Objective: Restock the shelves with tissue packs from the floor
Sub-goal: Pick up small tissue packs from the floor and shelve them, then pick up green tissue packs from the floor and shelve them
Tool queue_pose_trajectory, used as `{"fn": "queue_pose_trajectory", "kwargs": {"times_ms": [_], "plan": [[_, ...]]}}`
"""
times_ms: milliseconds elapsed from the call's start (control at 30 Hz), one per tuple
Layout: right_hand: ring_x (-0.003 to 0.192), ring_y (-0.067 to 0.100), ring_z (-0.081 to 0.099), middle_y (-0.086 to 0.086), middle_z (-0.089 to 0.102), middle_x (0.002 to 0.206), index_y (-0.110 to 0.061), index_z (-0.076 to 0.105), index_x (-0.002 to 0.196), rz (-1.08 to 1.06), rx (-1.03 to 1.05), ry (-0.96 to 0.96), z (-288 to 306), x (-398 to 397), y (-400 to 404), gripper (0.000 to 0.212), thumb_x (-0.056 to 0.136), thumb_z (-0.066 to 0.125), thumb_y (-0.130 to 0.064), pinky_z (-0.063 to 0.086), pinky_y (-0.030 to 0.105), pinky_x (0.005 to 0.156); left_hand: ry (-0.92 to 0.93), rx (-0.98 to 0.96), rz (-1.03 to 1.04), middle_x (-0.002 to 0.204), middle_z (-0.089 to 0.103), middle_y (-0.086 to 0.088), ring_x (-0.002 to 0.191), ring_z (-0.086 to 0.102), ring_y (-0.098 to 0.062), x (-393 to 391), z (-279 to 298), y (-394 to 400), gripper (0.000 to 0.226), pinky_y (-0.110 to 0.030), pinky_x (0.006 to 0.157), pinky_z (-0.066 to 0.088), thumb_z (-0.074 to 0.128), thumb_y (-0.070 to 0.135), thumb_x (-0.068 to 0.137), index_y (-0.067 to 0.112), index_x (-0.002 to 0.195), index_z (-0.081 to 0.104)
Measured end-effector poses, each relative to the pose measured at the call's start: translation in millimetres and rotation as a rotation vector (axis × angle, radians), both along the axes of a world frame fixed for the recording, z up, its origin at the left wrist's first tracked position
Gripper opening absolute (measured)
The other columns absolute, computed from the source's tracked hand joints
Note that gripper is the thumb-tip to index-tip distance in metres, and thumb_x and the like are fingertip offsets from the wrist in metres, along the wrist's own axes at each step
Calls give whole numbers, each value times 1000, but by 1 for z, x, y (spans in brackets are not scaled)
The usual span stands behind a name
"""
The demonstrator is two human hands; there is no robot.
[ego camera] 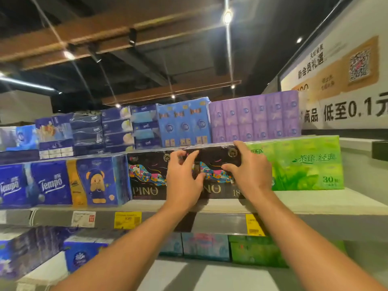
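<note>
Two bare arms reach up to a long grey metal shelf (pixel 315 204) in a shop. The left hand (pixel 184 179) and the right hand (pixel 249 171) both hold a black plastic-wrapped tissue pack with bright wavy art and the letters "NO" on it (pixel 212 164). The fingers of each hand curl onto the front and top of this pack, one hand at each end. The pack sits on the shelf, in the gap between two others. Just beside it on the left stands a second black tissue pack with the word "PINO" (pixel 147 175), and the two look like they touch. Just beside it on the right stands a big green tissue pack with leaves and white writing (pixel 304 164). Further left on the same shelf are dark blue "Tempo" tissue packs (pixel 50 183) and a blue pack with a little bear picture (pixel 98 181). On top of these, a higher row holds purple tissue packs (pixel 254 118) and light blue tissue packs (pixel 184 124). Yellow price tags (pixel 127 219) stick to the front edge of the shelf. Below it, more green and blue packs lie on a lower shelf.
</note>
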State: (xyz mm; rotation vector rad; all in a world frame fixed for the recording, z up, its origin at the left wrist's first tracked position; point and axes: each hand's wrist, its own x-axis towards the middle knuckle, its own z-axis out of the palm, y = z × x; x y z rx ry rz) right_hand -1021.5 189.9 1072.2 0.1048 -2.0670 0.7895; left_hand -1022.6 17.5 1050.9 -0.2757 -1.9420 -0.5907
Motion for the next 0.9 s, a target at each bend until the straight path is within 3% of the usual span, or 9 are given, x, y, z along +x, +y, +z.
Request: {"fn": "queue_pose_trajectory", "kwargs": {"times_ms": [100, 200, 300, 400, 500, 600, 767, 900], "plan": [[94, 35, 65, 9, 73, 99, -29, 52, 132, 59, 35, 16, -1, -15, -7, 61, 78, 79, -38, 53, 38, 77, 23, -8, 95, 118, 44, -2, 109, 44, -22, -13, -10, -3, 57, -38, 97, 44, 80, 34, 73, 25, 126, 63], [90, 36, 64, 11, 72, 95, -24, 48, 131, 72, 126, -7, -2, -22, -10, 54, 84, 75, -30, 48, 38, 71, -63, -15, 92, 109, 39, 5, 98, 50, -14, -16, -12, -2, 60, -28, 85, 46, 79, 39, 73, 34, 129, 56], [88, 34, 63, 9, 72, 94, -27, 47, 133, 79, 105, -4, -5, -26, -9, 57, 84, 75, -21, 46, 36, 69, -106, 45, 93, 104, 41, 8, 90, 46, -7, -17, -13, -4, 60, -21, 78, 37, 79, 42, 72, 39, 125, 50], [91, 34, 63, 10, 70, 100, -32, 49, 132, 88, 50, -4, -4, -32, -5, 61, 81, 77, -18, 44, 34, 72, -151, 83, 91, 102, 46, 8, 88, 46, -7, -17, -11, -6, 51, -22, 76, 36, 81, 40, 70, 36, 111, 51], [95, 36, 62, 12, 70, 106, -32, 51, 130, 97, 12, -27, -5, -33, -3, 60, 79, 78, -16, 46, 35, 75, -241, 185, -45, 95, 55, 7, 81, 52, -8, -20, -6, -14, 39, -22, 71, 40, 85, 32, 67, 27, 93, 57], [99, 37, 62, 12, 71, 108, -28, 49, 134, 83, 26, -31, -4, -28, -7, 61, 81, 77, -15, 49, 40, 81, -314, 272, -187, 88, 57, 7, 69, 47, -2, -20, -2, -21, 31, -17, 61, 35, 86, 28, 69, 26, 85, 60], [105, 41, 59, 18, 68, 111, -27, 31, 151, -48, 135, -120, -8, 15, -18, 77, 86, 72, -24, 47, 42, 83, -197, 138, -156, 82, 52, 8, 73, 49, -10, -6, -9, -19, 23, -27, 66, 39, 79, 29, 73, 28, 83, 58], [104, 39, 61, 15, 68, 111, -25, 38, 146, -204, 164, -100, -35, 76, -19, 71, 83, 71, -31, 48, 42, 80, 10, 68, -371, 74, 50, 7, 70, 46, -12, 19, -31, -12, 22, -28, 67, 39, 75, 13, 69, 20, 80, 58]]}}
